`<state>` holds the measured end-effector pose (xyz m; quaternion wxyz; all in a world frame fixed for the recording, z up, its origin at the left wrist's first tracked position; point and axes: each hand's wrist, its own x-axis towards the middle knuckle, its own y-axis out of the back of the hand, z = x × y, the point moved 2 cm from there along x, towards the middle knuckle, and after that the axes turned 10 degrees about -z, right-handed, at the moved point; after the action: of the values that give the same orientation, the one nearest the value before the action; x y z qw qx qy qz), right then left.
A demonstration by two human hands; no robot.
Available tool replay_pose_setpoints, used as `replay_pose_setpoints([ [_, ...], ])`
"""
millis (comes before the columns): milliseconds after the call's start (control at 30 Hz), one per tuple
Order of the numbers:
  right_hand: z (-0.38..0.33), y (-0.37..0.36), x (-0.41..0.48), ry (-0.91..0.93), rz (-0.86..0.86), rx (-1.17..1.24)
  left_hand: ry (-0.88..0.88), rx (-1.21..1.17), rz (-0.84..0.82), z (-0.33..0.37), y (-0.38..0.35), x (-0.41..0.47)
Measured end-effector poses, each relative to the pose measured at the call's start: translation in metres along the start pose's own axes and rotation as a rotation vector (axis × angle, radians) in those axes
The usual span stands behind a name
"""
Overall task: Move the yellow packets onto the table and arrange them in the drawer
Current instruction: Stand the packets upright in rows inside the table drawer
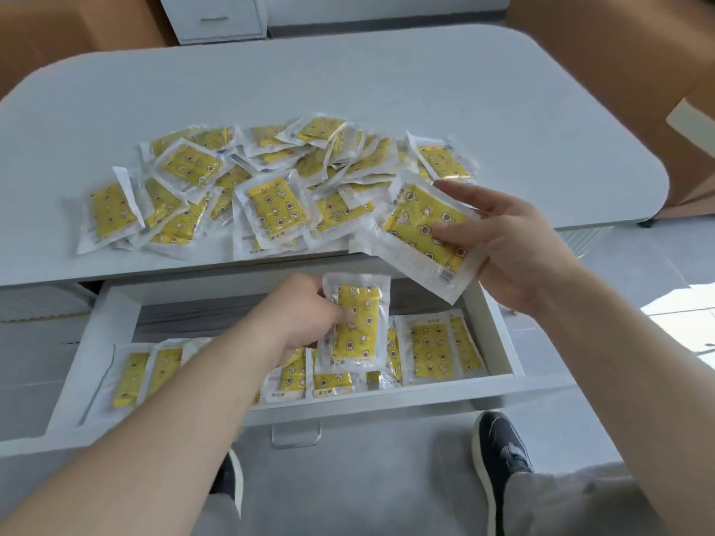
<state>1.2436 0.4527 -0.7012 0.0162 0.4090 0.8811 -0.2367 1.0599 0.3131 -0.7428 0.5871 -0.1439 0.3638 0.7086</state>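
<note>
A loose pile of yellow packets [271, 179] in clear wrappers covers the near middle of the white table [387, 79]. Below the table's front edge the white drawer [499, 330] stands pulled out, with a row of yellow packets [429, 350] lying along its front. My left hand [298, 315] grips one packet [358, 326] upright over the drawer's middle. My right hand [499, 241] pinches another packet [418, 241] above the drawer's right back corner, at the table edge.
A white cabinet with a drawer [216, 17] stands beyond the table. Brown cardboard boxes [619, 52] sit at the far right and far left. My dark shoes [499, 454] are on the grey floor under the drawer's handle [296, 435].
</note>
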Motion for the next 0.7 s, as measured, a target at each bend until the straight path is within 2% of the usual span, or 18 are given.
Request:
replay_pose_setpoints([
  [133,-0.002,0.011,-0.004,-0.088,-0.053,-0.089,0.089,0.154,0.032,-0.001,0.002,0.019],
  [267,-0.005,0.023,-0.003,-0.112,-0.102,-0.199,0.107,0.361,0.039,0.003,0.010,0.028],
  [367,-0.003,0.027,-0.001,-0.163,-0.211,-0.526,0.176,0.607,0.036,-0.001,0.017,0.027],
  [467,0.005,0.026,0.000,-0.224,-0.306,-0.963,0.305,0.782,0.022,-0.010,0.028,0.021],
  [600,0.026,0.014,0.004,-0.301,-0.398,-1.464,0.364,0.814,0.043,-0.026,0.047,0.014],
  [700,0.052,0.009,0.015,-0.374,-0.391,-1.609,0.373,0.822,0.071,-0.033,0.060,0.009],
])
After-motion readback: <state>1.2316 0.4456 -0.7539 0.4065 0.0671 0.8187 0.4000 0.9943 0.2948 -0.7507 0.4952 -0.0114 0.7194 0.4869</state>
